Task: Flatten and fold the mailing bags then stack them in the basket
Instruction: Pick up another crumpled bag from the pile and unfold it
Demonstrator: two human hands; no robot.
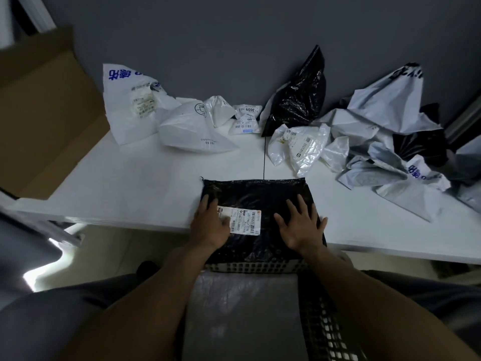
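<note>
Both w/ fingers spread flat, left hand (209,225) & right hand (299,227) press crinkly glossy black mailing bag (260,194).

Grey wall (208,35) behind white table (130,191); cardboard box (44,113) left; dim light.

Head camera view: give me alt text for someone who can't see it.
A left hand and right hand press a black mailing bag flat at the near edge of a white table. Crumpled bags lie along its far side, and a basket holding a grey bag sits just below.
</note>
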